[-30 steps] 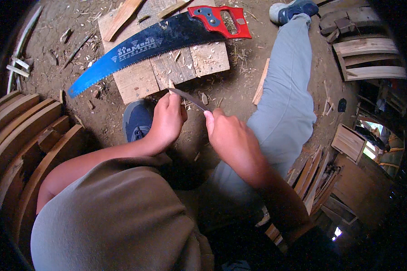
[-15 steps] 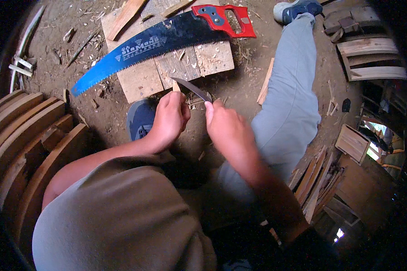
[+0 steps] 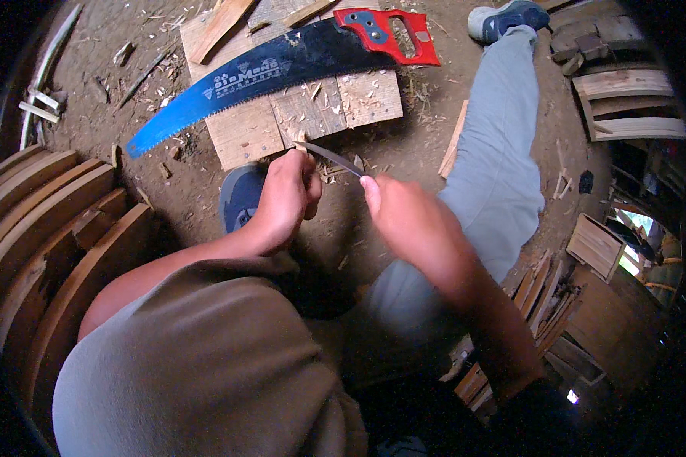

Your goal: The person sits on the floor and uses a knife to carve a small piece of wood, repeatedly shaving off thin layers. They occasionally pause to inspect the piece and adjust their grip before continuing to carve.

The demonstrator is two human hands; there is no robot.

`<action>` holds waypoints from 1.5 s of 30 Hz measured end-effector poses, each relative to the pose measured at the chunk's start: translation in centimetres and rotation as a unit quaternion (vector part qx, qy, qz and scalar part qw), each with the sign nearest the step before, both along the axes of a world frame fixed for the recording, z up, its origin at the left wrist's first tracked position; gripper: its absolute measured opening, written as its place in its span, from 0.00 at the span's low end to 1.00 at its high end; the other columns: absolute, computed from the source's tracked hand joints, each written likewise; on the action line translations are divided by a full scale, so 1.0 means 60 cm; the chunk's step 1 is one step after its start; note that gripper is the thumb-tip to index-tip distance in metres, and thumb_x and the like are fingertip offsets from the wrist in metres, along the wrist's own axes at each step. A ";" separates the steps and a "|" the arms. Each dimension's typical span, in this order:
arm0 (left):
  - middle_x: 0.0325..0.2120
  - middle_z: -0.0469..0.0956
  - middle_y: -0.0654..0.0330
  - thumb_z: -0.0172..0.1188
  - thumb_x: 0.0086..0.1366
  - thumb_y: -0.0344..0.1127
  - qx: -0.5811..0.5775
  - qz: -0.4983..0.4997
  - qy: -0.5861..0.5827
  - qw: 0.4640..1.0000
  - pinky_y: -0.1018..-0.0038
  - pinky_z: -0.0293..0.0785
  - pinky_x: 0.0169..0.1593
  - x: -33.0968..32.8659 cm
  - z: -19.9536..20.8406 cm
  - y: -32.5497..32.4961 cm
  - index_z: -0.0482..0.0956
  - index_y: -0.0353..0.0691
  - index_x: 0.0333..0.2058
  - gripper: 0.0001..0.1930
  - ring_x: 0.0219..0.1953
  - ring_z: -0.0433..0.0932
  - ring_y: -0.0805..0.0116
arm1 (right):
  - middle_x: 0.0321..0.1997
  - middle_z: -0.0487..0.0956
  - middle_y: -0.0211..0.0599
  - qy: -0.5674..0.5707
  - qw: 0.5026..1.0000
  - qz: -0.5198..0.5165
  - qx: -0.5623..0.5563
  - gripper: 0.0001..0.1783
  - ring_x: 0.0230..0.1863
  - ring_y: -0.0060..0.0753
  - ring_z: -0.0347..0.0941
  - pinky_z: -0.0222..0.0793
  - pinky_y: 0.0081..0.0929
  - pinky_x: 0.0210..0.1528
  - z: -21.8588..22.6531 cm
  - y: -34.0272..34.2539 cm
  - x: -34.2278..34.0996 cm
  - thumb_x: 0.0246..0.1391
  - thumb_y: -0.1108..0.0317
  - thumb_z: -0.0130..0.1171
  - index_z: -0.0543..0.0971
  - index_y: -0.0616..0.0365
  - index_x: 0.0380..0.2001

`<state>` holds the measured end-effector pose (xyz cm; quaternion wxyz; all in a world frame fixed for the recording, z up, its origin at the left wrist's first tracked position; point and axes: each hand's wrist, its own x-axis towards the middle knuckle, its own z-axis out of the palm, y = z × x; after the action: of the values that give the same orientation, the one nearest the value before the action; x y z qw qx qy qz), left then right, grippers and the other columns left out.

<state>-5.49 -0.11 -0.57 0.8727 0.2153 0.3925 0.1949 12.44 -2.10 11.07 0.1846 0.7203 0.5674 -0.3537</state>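
L hand (image 3: 286,183): closed round wood stick (image 3: 301,147), tip poking out fwd
R hand (image 3: 413,219): closed on knife (image 3: 333,157) handle
Blade: slants fwd-L to stick tip; contact unclear
Nearer tip: L hand

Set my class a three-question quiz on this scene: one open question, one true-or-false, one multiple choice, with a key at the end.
1. Which of the person's hands grips the knife?
2. True or false: the saw lies across the wooden boards.
3. What colour is the saw's handle? A) green B) red C) yellow

Key:
1. The right hand.
2. True.
3. B.
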 end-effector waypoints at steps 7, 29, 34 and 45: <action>0.11 0.61 0.61 0.38 0.66 0.41 0.074 0.150 0.151 0.974 0.71 0.53 0.16 0.033 0.018 -0.029 0.66 0.38 0.24 0.16 0.11 0.56 0.71 | 0.30 0.79 0.56 -0.045 0.998 0.024 0.024 0.24 0.34 0.63 0.76 0.71 0.54 0.37 -0.003 -0.004 -0.025 0.66 0.53 0.39 0.76 0.62 0.33; 0.13 0.65 0.62 0.41 0.66 0.39 0.036 0.081 0.147 0.985 0.72 0.56 0.17 0.039 0.015 -0.025 0.67 0.38 0.24 0.14 0.13 0.60 0.71 | 0.33 0.78 0.60 -0.006 1.000 -0.013 -0.025 0.26 0.39 0.64 0.74 0.68 0.53 0.42 -0.007 0.025 -0.019 0.66 0.53 0.38 0.78 0.63 0.32; 0.15 0.66 0.58 0.50 0.61 0.30 0.096 0.047 0.196 0.975 0.68 0.60 0.20 0.046 0.024 -0.020 0.68 0.35 0.27 0.06 0.16 0.65 0.67 | 0.33 0.78 0.61 -0.007 1.000 -0.017 -0.012 0.26 0.40 0.65 0.73 0.68 0.53 0.43 -0.029 0.026 -0.010 0.66 0.54 0.38 0.79 0.65 0.31; 0.10 0.59 0.64 0.39 0.66 0.45 -0.013 0.097 0.118 0.988 0.71 0.50 0.17 0.030 0.018 -0.026 0.65 0.44 0.21 0.17 0.11 0.55 0.71 | 0.31 0.76 0.64 0.034 0.999 0.010 -0.036 0.28 0.38 0.67 0.73 0.66 0.54 0.41 -0.023 0.032 -0.008 0.66 0.53 0.38 0.78 0.68 0.29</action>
<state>-3.70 -1.70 0.53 0.7998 0.1858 0.5147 0.2469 11.98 -0.19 9.68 0.1944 0.6951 0.5671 -0.3968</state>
